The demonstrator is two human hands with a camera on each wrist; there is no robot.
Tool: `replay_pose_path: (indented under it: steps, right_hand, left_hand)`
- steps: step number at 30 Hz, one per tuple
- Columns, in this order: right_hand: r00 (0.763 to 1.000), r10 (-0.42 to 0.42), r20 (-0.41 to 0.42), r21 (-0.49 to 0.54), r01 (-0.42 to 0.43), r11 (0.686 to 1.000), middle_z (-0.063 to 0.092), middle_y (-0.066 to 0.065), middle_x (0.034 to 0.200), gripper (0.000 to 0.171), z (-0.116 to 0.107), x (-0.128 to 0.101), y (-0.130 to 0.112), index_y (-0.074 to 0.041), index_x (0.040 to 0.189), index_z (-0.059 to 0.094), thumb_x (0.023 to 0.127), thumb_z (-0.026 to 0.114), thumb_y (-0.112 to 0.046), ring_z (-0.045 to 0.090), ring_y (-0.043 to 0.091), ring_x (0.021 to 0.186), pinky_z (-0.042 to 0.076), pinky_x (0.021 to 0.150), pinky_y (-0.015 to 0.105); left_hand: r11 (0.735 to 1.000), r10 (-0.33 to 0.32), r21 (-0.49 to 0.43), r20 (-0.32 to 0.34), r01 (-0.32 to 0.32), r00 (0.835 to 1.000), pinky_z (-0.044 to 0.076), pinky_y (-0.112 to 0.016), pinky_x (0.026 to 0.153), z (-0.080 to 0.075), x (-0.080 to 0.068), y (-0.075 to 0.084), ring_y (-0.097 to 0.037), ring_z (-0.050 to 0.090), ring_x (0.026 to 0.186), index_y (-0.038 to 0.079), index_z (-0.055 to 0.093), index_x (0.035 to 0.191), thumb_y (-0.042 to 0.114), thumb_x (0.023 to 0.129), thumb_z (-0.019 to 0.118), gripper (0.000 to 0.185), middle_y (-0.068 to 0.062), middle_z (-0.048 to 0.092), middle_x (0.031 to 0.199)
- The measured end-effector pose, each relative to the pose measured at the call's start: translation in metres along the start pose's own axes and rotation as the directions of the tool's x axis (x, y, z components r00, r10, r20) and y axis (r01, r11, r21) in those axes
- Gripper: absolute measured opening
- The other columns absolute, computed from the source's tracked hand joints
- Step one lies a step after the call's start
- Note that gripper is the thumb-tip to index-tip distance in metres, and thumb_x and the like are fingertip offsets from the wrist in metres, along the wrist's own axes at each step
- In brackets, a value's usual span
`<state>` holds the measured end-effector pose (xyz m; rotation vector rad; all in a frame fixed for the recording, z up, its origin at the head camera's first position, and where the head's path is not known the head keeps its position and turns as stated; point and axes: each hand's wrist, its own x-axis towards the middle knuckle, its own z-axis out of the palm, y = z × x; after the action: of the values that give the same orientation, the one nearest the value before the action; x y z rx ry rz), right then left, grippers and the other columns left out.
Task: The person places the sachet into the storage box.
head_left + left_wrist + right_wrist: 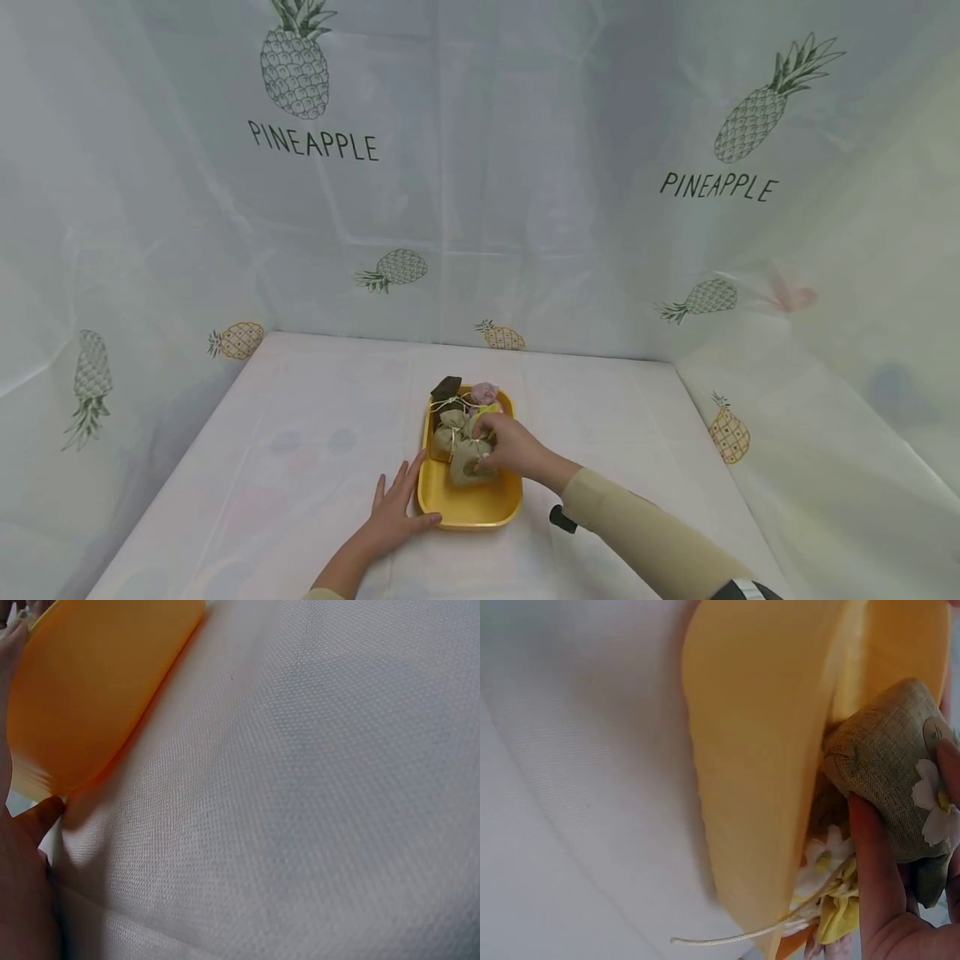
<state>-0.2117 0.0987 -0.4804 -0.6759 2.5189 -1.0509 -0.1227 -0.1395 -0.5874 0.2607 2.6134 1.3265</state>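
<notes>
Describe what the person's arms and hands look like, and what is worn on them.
Both hands are bare: no gloves or rings show. The right hand comes out of a long beige sleeve with a dark cuff-like band and a small black device at the wrist. The left hand shows a bare forearm, with a beige sleeve edge at the frame bottom.

A white-clothed table [300, 433] stands within pale pineapple-printed curtain walls [480, 167].

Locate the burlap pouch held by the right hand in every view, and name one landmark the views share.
Head: the burlap pouch lies in the yellow tray, low centre, under the right hand.
Left wrist: not in it; only the tray's outer wall and the left hand show.
Right wrist: right edge, gripped by fingers.
Shared landmark: the yellow tray.
</notes>
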Motion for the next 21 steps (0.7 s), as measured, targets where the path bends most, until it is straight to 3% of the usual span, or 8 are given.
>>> replay_pose_path:
  steps: [8, 15, 21]
  right_hand:
    - [0.997, -0.03, 0.066, -0.061, 0.034, 0.998, 0.058, -0.006, 0.104, 0.035, 0.007, 0.001, 0.003, -0.018, 0.098, 0.064, 0.074, 0.085, -0.006, 0.052, 0.015, 0.099, 0.05, 0.092, 0.035]
    - [0.996, 0.021, 0.088, -0.071, -0.015, 0.997, 0.048, 0.001, 0.106, 0.034, 0.012, -0.001, 0.004, -0.024, 0.103, 0.065, 0.078, 0.083, -0.009, 0.05, 0.018, 0.095, 0.051, 0.087, 0.037]
    - [0.997, 0.051, 0.063, -0.083, -0.046, 0.996, 0.047, 0.001, 0.101, 0.034, 0.017, 0.001, 0.004, -0.024, 0.097, 0.064, 0.074, 0.086, -0.009, 0.048, 0.018, 0.094, 0.051, 0.084, 0.034]
  left_hand:
    - [1.0, 0.001, 0.004, 0.003, -0.001, 1.0, -0.015, -0.058, 0.111, 0.0, 0.0, 0.001, -0.04, 0.01, 0.146, 0.023, 0.01, 0.158, 0.053, 0.082, 0.072, 0.103, -0.016, 0.022, 0.159]
    - [1.0, -0.002, 0.007, 0.005, 0.002, 1.0, -0.015, -0.059, 0.111, 0.0, 0.001, 0.001, -0.04, 0.01, 0.146, 0.024, 0.01, 0.158, 0.053, 0.082, 0.072, 0.103, -0.016, 0.022, 0.159]
    - [1.0, -0.001, 0.017, -0.005, 0.001, 1.0, -0.014, -0.059, 0.111, 0.002, 0.001, -0.001, -0.041, 0.01, 0.146, 0.023, 0.011, 0.158, 0.055, 0.081, 0.072, 0.104, -0.016, 0.023, 0.159]
